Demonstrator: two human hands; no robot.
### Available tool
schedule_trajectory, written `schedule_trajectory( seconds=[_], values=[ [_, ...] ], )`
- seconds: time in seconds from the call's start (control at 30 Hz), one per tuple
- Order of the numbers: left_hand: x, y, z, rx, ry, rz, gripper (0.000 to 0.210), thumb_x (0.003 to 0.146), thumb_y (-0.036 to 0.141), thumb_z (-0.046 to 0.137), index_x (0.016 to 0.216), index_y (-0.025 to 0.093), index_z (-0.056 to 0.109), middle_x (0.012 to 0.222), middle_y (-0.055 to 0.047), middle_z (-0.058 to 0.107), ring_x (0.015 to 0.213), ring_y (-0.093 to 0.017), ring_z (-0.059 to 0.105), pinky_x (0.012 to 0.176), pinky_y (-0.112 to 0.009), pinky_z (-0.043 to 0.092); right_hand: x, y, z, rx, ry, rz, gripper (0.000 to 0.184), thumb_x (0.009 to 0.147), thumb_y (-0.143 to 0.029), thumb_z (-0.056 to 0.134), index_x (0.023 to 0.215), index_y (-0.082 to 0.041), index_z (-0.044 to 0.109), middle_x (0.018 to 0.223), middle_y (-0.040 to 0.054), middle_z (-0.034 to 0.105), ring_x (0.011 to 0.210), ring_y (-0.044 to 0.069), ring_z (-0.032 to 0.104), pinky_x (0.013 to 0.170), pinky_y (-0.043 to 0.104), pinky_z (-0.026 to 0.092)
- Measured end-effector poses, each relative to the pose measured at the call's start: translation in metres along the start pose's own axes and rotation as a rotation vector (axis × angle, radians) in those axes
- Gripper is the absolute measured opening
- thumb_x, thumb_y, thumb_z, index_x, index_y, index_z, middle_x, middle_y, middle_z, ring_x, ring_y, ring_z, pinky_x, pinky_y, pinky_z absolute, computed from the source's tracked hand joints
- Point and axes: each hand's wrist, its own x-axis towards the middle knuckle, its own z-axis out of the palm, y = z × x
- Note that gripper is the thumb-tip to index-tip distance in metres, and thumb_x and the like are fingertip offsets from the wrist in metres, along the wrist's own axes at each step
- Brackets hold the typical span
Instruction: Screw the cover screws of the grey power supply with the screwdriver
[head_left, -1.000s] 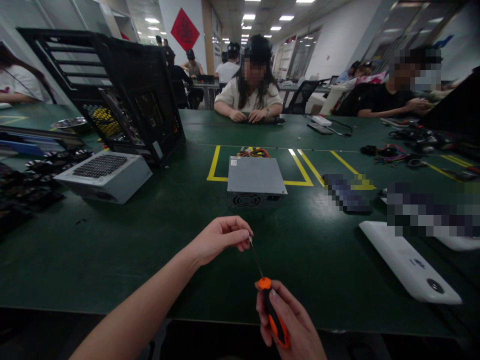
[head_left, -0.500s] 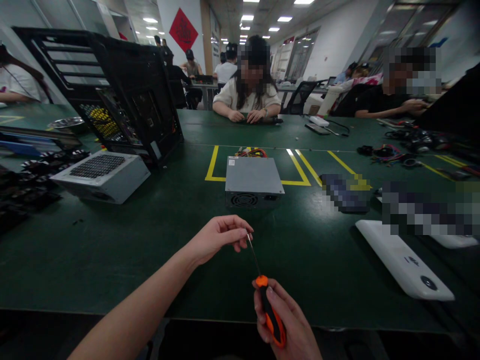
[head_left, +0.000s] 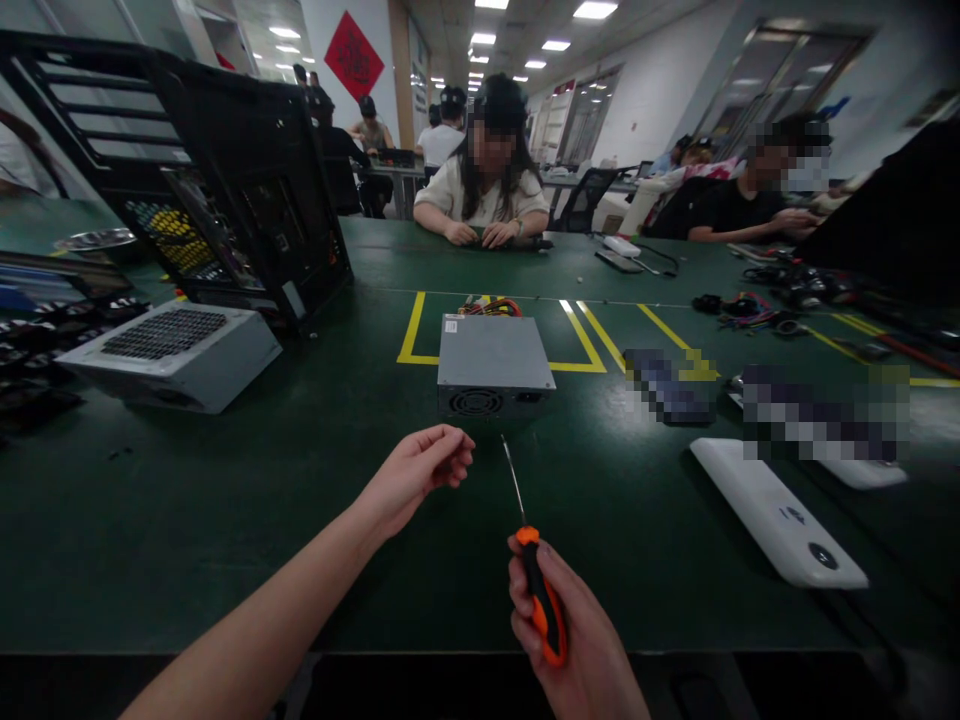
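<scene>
My right hand (head_left: 574,625) grips the orange-and-black handle of a screwdriver (head_left: 546,610), its thin metal shaft pointing up and away from me. Left of the screwdriver's tip, my left hand (head_left: 420,470) is closed, thumb against the curled fingers. Whatever sits in that pinch, if anything, is hidden or too small to make out. Just beyond both hands a grey computer power supply (head_left: 495,355) rests on the green table (head_left: 360,560). Its fan grille and power socket face me, and coloured cables bunch behind it. Neither hand touches it.
At left stand an open black computer case (head_left: 247,190) and a second power supply (head_left: 180,350). White devices (head_left: 780,510) lie at right, near loose cables (head_left: 750,310). Yellow tape (head_left: 409,330) marks the table. A person (head_left: 484,190) sits opposite.
My left hand has come away from the screwdriver's tip, to the left, and its fingers have closed up. The screwdriver stays in my right hand. The view has shifted slightly right.
</scene>
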Motion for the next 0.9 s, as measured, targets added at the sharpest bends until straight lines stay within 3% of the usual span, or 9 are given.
schedule_trajectory(
  seconds=[0.1,0.3,0.9],
  values=[
    [0.001,-0.001,-0.002,-0.007,0.057,-0.027,0.026,0.078,0.041,0.057,0.077,0.015,0.058,0.071,0.0,0.053,0.064,-0.009,0.047,0.059,-0.022,0.037,0.009,-0.012,0.004,0.1,0.045,-0.013,0.025,0.067,-0.03,0.069,0.086,-0.014,0.065,0.068,0.0015,0.058,0.054,0.006,0.048,0.039,0.013,0.035],
    [0.001,0.0,-0.001,-0.042,0.039,-0.036,0.037,0.079,0.051,0.051,0.073,0.015,0.056,0.067,0.001,0.05,0.06,-0.009,0.044,0.057,-0.023,0.034,0.031,-0.03,0.012,0.225,0.023,0.007,0.014,0.076,-0.021,0.06,0.086,-0.011,0.064,0.066,0.0012,0.057,0.051,0.004,0.049,0.037,0.011,0.036],
    [0.0,0.001,-0.001,-0.072,0.035,-0.039,0.033,0.081,0.047,0.05,0.077,0.015,0.059,0.07,0.0,0.05,0.062,-0.009,0.044,0.058,-0.023,0.034,0.05,-0.035,0.024,0.212,-0.037,0.017,0.014,0.079,-0.022,0.057,0.088,-0.013,0.061,0.067,0.0002,0.057,0.051,0.003,0.049,0.037,0.01,0.037]
  ],
)
